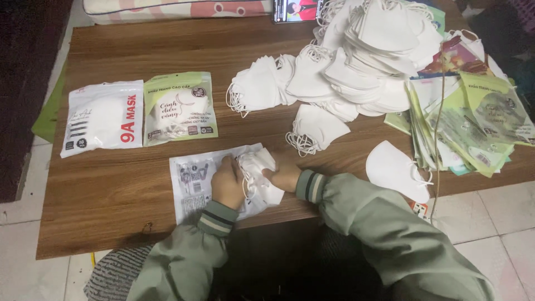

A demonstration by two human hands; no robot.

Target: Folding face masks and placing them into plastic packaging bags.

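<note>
Head camera: both hands, left hand (pixel 227 184) and right hand (pixel 284 177), clasp soft, light white face masks (pixel 261 170) over a flat clear pouch (pixel 192 187); grip the folded edges, likely slippery.

A big heap of white face masks (pixel 368 56) is lying up and to the right of the grip, on the wooden table (pixel 111 206). Two filled mask packets, one white (pixel 102 118) and one green (pixel 179 107), are sitting up and to the left. A stack of empty green pouches (pixel 468 122) is resting far right, with a single white mask (pixel 397 170) lying just right.
</note>
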